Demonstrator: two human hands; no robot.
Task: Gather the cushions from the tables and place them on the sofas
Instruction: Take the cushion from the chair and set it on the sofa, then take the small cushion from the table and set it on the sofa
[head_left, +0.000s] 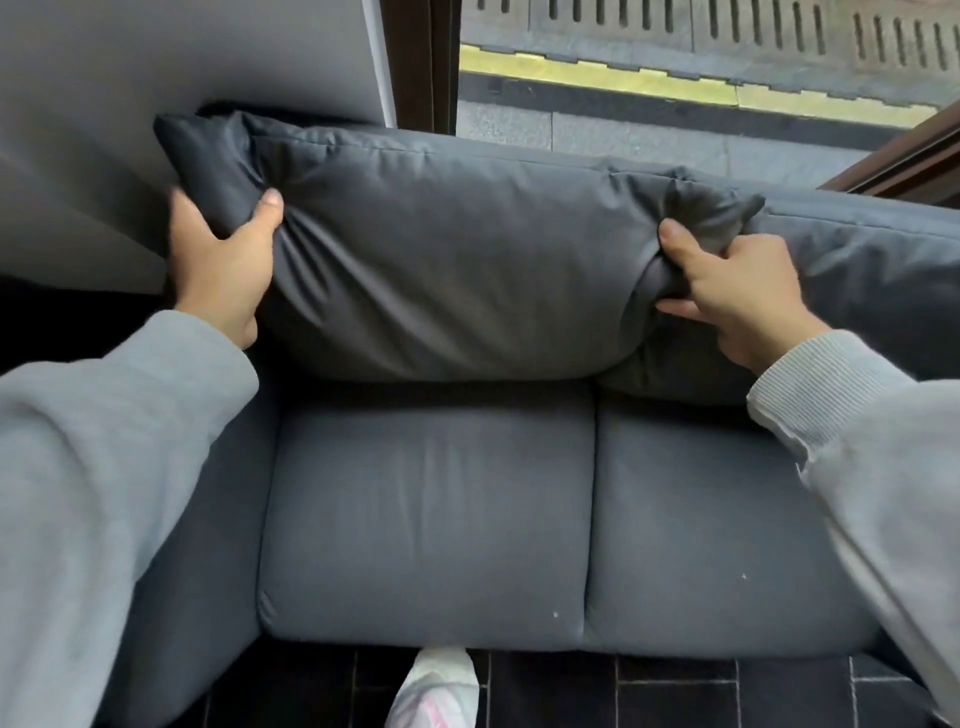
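A large dark grey cushion (457, 260) stands against the back of a dark grey sofa (431, 519), above the left seat pad. My left hand (223, 260) grips its left end, thumb pressed into the fabric. My right hand (737, 296) pinches its right end, bunching the cover. A second back cushion (872, 270) of the same fabric sits to the right, touching the held one, partly hidden by my right sleeve.
A grey wall panel (182, 62) rises behind the sofa's left side. A window with a dark frame (421, 62) shows pavement outside. Dark tiled floor (675, 691) runs under the sofa's front edge, where my white shoe (441, 686) stands.
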